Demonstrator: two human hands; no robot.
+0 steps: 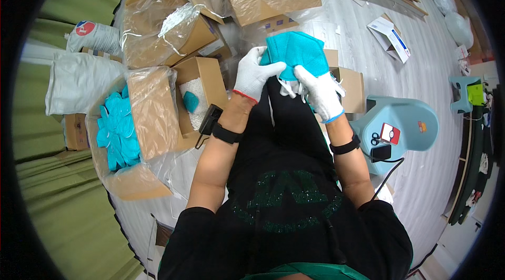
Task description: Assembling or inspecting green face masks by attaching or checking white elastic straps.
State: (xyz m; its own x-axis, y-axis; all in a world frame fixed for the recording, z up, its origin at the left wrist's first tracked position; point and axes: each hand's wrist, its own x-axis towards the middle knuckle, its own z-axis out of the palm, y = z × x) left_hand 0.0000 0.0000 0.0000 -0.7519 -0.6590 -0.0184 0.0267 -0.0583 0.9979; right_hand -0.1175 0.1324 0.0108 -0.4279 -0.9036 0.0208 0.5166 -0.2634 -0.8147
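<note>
The small carton (214, 82) on the floor serves as my landmark. To the right of the small carton, and higher than it, the person holds a teal mask (297, 53) with both hands, which wear white gloves. The left hand (252, 73) is closed on the mask's left edge, the thumb lying on the near face and the other fingers partly hidden behind. The right hand (319, 93) is also closed on it, with its thumb pressed at the lower edge. Whether another layer lies beneath, I cannot tell. White straps (289, 88) hang below the mask, near the right thumb.

Inside the small carton, one teal piece (191, 102) rests upon white material. Just to the left of the small carton stands a plastic-lined box (152, 111), holding a heap of teal pieces (118, 130). Farther left of the small carton is a white sack (84, 81). Well to the right of the small carton, a blue chair (421, 114) carries black-handled scissors (375, 139).
</note>
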